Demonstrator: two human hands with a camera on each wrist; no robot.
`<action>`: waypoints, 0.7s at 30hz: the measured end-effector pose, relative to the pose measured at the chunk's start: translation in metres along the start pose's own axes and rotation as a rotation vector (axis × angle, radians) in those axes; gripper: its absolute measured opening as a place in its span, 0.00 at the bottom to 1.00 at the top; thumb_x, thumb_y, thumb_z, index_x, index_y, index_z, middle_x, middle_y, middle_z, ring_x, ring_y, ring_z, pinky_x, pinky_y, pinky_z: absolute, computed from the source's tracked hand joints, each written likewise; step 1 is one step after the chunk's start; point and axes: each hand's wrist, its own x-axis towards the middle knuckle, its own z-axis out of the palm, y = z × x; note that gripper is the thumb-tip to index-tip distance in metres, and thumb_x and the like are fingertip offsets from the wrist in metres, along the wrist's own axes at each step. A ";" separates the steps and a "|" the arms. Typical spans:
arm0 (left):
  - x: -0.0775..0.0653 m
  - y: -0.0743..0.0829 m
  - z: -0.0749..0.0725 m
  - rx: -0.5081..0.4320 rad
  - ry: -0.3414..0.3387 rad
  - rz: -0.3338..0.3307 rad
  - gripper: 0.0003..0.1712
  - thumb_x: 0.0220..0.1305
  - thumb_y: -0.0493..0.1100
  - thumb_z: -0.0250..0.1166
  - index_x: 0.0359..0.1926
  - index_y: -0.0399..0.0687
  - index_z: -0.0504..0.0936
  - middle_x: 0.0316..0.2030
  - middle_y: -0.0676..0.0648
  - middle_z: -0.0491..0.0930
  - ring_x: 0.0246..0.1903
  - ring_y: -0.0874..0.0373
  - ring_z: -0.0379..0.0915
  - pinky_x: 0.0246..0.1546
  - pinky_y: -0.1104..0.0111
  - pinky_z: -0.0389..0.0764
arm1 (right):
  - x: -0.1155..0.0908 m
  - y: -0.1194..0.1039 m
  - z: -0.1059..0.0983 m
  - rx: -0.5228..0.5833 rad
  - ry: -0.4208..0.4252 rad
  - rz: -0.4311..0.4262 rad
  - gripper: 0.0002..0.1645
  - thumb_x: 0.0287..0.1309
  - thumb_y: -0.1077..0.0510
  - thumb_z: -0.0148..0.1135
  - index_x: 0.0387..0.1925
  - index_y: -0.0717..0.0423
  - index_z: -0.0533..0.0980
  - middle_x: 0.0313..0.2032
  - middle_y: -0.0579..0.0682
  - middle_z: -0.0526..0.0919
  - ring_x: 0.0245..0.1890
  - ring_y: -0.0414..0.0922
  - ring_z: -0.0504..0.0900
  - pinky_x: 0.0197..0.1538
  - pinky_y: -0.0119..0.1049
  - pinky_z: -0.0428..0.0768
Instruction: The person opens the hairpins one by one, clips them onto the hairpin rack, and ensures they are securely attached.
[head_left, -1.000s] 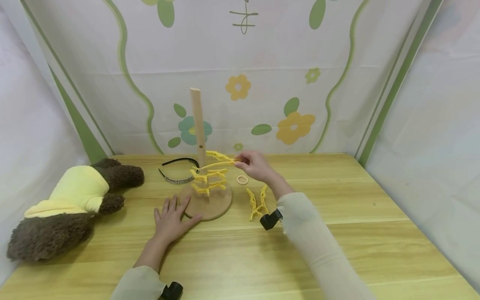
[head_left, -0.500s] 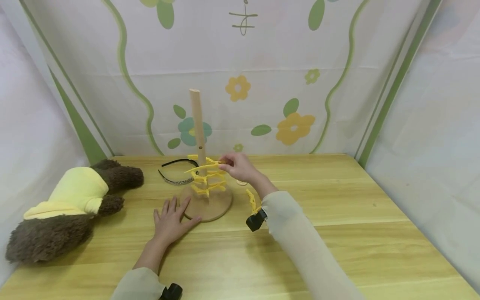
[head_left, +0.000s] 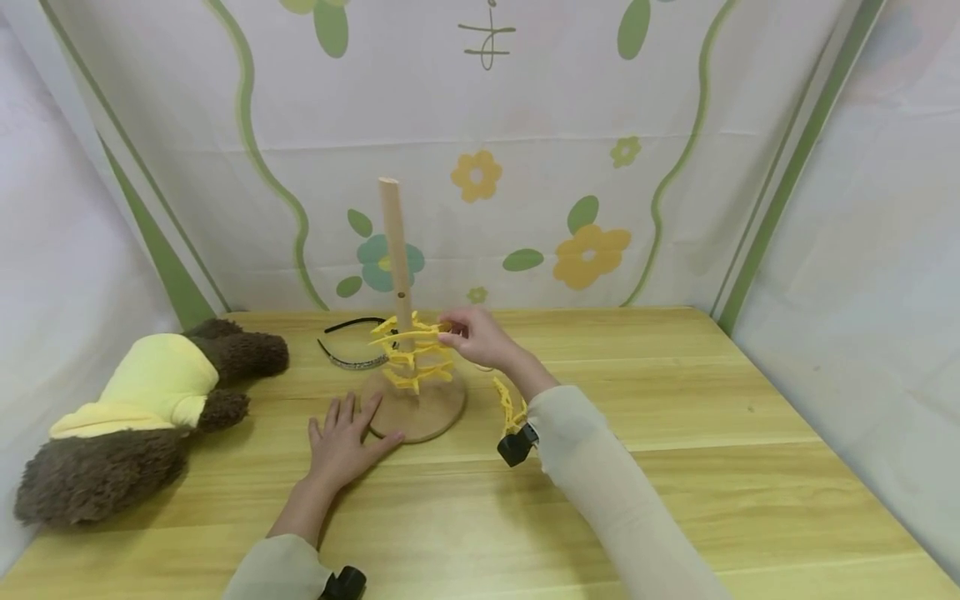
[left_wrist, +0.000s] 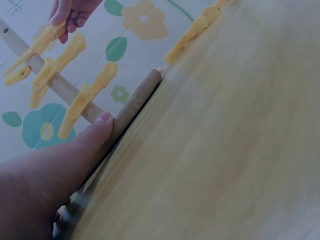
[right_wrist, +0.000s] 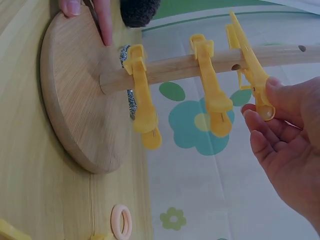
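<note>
Over the last second our right hand (head_left: pixel 480 337) shifted left, bringing the yellow clip (right_wrist: pixel 254 66) it pinched around the wooden post (head_left: pixel 393 233). Lower on the post sat two similar clips (right_wrist: pixel 142 100). We rested our left hand (head_left: pixel 342 447), fingers spread, on the round base (head_left: pixel 431 417). Farther out on the surface (head_left: pixel 675 400) lay at least one loose clip (head_left: pixel 505 400), partly hidden, a ring (right_wrist: pixel 115 220), a headband (head_left: pixel 358 363) and a plush toy (head_left: pixel 153 375).
</note>
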 end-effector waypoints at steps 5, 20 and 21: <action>0.000 -0.001 0.001 0.000 0.003 -0.004 0.48 0.47 0.73 0.48 0.64 0.52 0.56 0.61 0.31 0.47 0.59 0.34 0.35 0.48 0.38 0.30 | -0.001 0.001 0.000 -0.013 -0.010 0.006 0.14 0.53 0.62 0.57 0.41 0.66 0.74 0.30 0.51 0.77 0.27 0.41 0.73 0.30 0.28 0.71; -0.001 0.002 0.000 -0.006 0.004 0.000 0.47 0.47 0.72 0.50 0.63 0.51 0.57 0.61 0.31 0.47 0.59 0.35 0.35 0.48 0.37 0.31 | -0.010 0.001 -0.010 0.050 -0.006 0.060 0.24 0.54 0.55 0.56 0.52 0.60 0.69 0.49 0.52 0.73 0.42 0.46 0.71 0.37 0.32 0.71; -0.001 0.002 0.000 -0.005 0.003 0.001 0.47 0.47 0.72 0.50 0.63 0.51 0.57 0.61 0.31 0.47 0.59 0.35 0.35 0.48 0.37 0.31 | -0.013 0.000 -0.012 0.061 0.008 0.060 0.25 0.54 0.54 0.57 0.52 0.60 0.69 0.49 0.51 0.72 0.43 0.47 0.71 0.38 0.33 0.71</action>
